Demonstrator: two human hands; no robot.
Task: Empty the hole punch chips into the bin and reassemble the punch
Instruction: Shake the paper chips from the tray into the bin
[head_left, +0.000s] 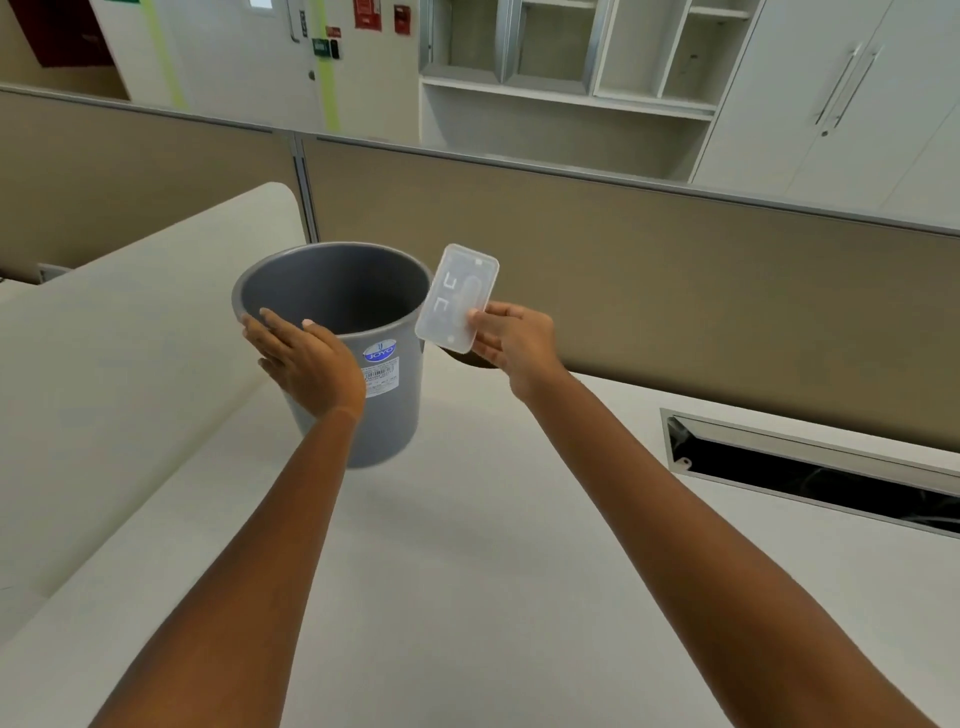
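A grey plastic bin (384, 410) stands on the white desk, tilted a little toward me, with a label on its side. My left hand (306, 364) grips its near rim and wall. My right hand (511, 340) holds a translucent plastic chip tray (457, 299), the punch's base cover, by its lower corner. The tray is upright, just right of the bin's rim, its inner face turned toward me. No chips show in it. The body of the hole punch is not in view.
The white desk (467, 545) runs to a beige partition (675, 270) behind. An open cable slot (810, 467) lies in the desk at right. A round dark grommet (467, 361) sits behind the tray. A raised white surface (130, 374) lies at left.
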